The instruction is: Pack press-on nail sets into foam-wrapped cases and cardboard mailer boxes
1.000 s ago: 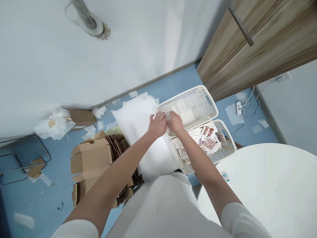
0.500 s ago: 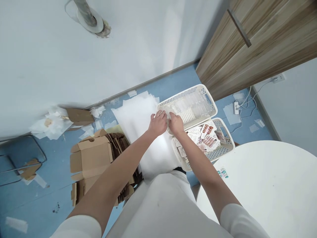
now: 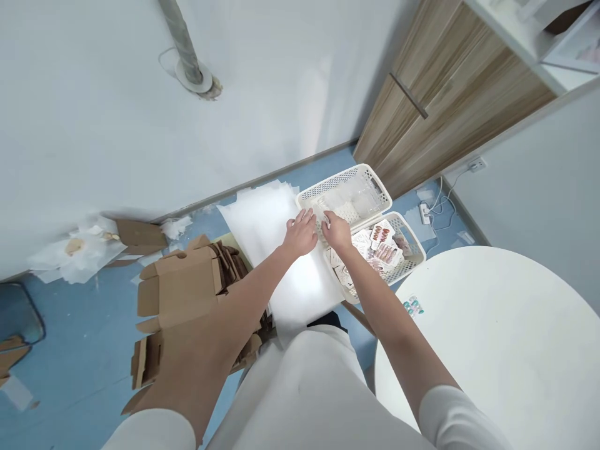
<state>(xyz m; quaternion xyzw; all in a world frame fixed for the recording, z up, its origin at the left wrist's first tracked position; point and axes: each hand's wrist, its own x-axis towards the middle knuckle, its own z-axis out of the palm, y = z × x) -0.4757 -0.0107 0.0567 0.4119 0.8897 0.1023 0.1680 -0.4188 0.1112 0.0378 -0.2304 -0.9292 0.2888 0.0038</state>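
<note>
My left hand [image 3: 300,234] is over the near left end of the upper white basket [image 3: 323,184], its fingers spread and nothing visible in them. Close beside it, my right hand [image 3: 336,231] hangs above the same end, fingers bent with a gap between thumb and forefinger. Inside that basket lie clear plastic pieces [image 3: 359,192], thin and hard to tell apart. Below my right forearm, a second white basket [image 3: 412,259] holds printed cards with sets of false nails [image 3: 388,253]. White sheets [image 3: 262,212] lie stacked under my left wrist.
Flattened cardboard boxes [image 3: 182,294] are piled to the left. A round white table [image 3: 497,337] stands at right with a small set of teal nails [image 3: 413,306] on it. A wooden cabinet [image 3: 422,75], power strip [image 3: 425,212] and cables are beyond the baskets. Paper scraps litter the blue floor.
My hands have moved slightly apart at the basket's end, and the clear plastic that was at my fingers now seems to lie in the basket. The view has turned rightward.
</note>
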